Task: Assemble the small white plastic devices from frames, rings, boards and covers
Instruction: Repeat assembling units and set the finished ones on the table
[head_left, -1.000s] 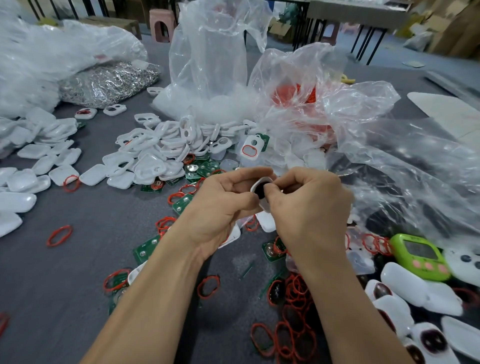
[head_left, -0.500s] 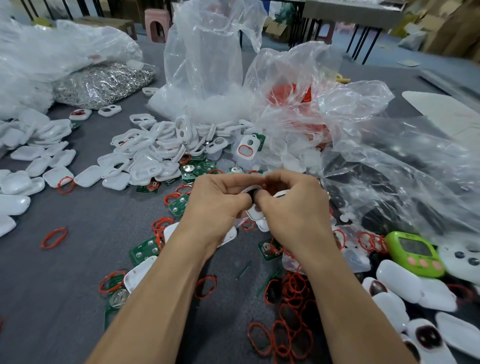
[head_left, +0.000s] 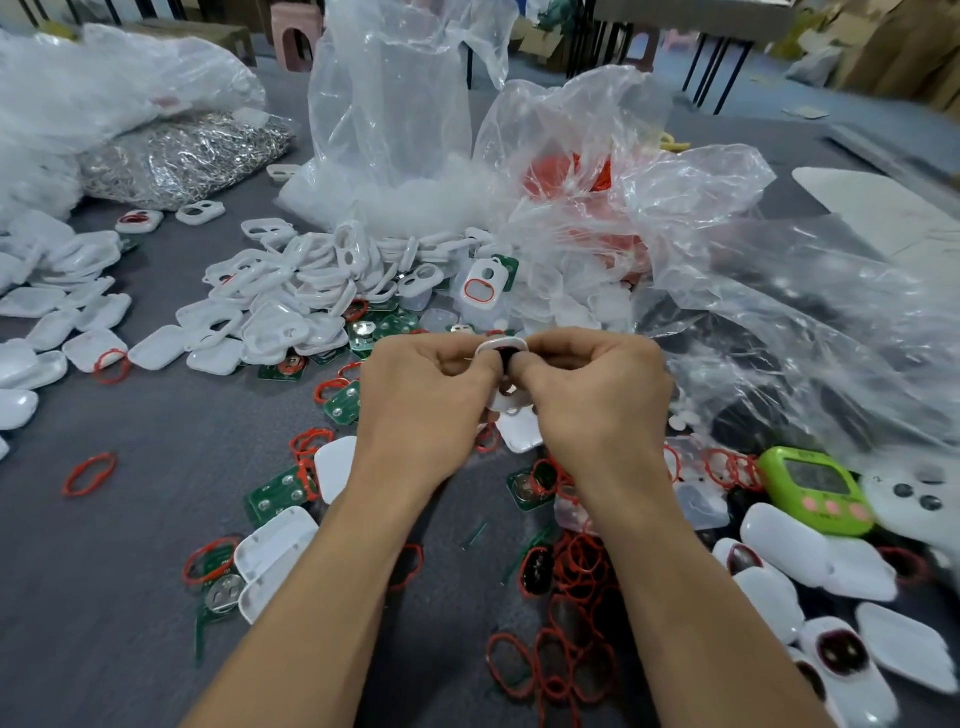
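A grey table (head_left: 104, 571) is strewn with parts, and its far right side is covered by crumpled clear plastic bags (head_left: 779, 312). A heap of white frames (head_left: 291, 306) is piled left of centre. Red rings (head_left: 576, 571) and green boards (head_left: 275, 491) are scattered in front of it. White covers (head_left: 795, 551) are laid at the right, beside a green timer (head_left: 815, 491) whose face is too blurred to be read. Above the table's middle, 1 small white frame (head_left: 498, 344) is pinched between the curled fingers and thumbs of the left hand (head_left: 426, 400) and the right hand (head_left: 597, 405), which are pressed close together.
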